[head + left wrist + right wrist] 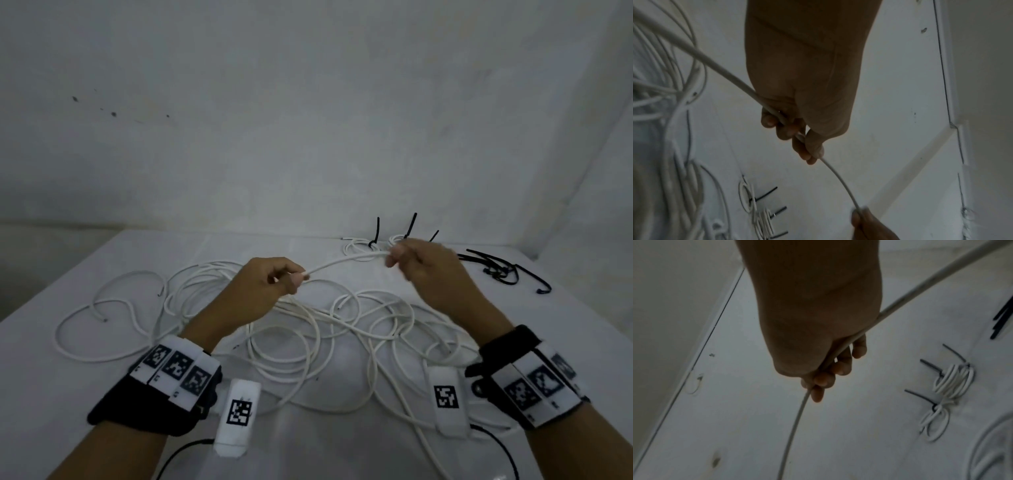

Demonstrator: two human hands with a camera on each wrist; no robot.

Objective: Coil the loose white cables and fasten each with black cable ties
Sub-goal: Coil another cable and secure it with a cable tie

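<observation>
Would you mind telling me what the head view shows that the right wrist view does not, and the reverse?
Only the head view shows the left hand, the tangle of loose cables and the whole pile of spare ties. Only the right wrist view shows the right hand's fingers curled round the cable from below. Both show the right hand, the held cable and the tied coils beyond it.

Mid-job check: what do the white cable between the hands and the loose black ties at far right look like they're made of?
Thin white cable: likely a plastic-jacketed wire with a smooth matte skin; it bends in an even arc between the left hand and right hand. Loose black cable ties: probably nylon-type plastic, thin stiff strips that hold their curve; blur leaves the finish unclear.
</observation>
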